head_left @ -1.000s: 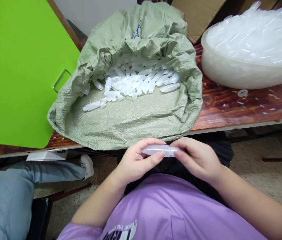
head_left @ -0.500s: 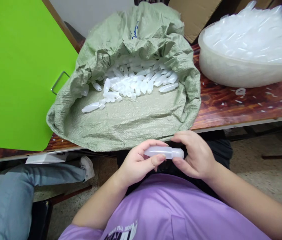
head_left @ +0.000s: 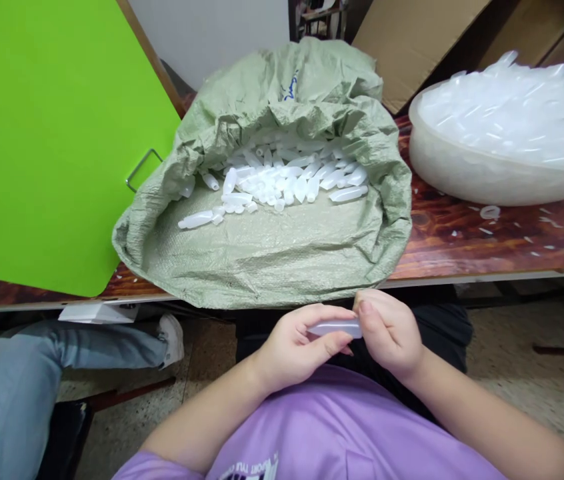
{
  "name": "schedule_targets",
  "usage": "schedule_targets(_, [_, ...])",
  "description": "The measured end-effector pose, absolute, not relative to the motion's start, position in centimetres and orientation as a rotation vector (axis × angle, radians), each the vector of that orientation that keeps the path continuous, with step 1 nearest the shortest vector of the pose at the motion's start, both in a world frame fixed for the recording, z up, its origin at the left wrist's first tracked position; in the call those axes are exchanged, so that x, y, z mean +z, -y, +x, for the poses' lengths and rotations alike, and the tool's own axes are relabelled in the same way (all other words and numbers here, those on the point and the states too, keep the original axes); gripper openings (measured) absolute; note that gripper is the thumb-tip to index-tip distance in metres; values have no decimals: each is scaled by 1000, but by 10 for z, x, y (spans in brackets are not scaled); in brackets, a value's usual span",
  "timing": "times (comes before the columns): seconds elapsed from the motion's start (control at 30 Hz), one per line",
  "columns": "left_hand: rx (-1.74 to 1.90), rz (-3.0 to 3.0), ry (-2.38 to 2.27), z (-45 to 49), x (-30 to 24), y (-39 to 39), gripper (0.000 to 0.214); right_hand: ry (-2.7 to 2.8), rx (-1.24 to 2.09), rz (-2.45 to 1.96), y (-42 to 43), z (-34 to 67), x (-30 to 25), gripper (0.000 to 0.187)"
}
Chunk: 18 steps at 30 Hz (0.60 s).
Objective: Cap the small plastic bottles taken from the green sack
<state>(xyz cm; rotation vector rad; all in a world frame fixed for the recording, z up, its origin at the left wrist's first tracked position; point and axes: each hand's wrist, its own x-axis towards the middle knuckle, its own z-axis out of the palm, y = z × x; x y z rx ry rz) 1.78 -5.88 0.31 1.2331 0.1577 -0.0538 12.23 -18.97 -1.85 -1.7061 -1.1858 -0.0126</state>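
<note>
A small translucent plastic bottle [head_left: 335, 328] lies level between my two hands, in front of my body and just below the table edge. My left hand [head_left: 302, 343] is closed on its body, thumb on the near side and fingers on the far side. At the bottle's right end, my right hand [head_left: 389, 330] has its fingers wrapped round, hiding that end. Beyond my hands, a green woven sack [head_left: 272, 260] lies with its mouth open towards me. Many similar white plastic pieces [head_left: 282, 183] are heaped inside it.
To the right, a translucent tub [head_left: 502, 183] is piled with white plastic pieces. Scraps and a plastic ring [head_left: 490, 212] lie on the wooden table [head_left: 462, 250]. A bright green board [head_left: 62, 147] stands left, cardboard [head_left: 417, 47] behind. Another person's leg [head_left: 107, 343] is at lower left.
My right hand has closed round the bottle's right end, which showed between its parted thumb and fingers before. My left hand keeps its hold. The whole view has shifted slightly.
</note>
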Motion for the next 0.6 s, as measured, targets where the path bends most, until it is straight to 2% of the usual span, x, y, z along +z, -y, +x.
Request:
schedule_targets(0.2, [-83,1234,-215,16,-5,52,35,1207,133,-1835,189,123,-19,36])
schedule_targets(0.33, [-121,1267,-165,9,-10,39,38,1395,5,-1921,193,135,11,25])
schedule_targets(0.5, [-316,1855,-24,7,-23,33,37,1354,-134,-2152,159,172,48,20])
schedule_targets(0.6, [-325,2154,-70,15,-40,35,48,1523,-182,-2414,108,197,51,21])
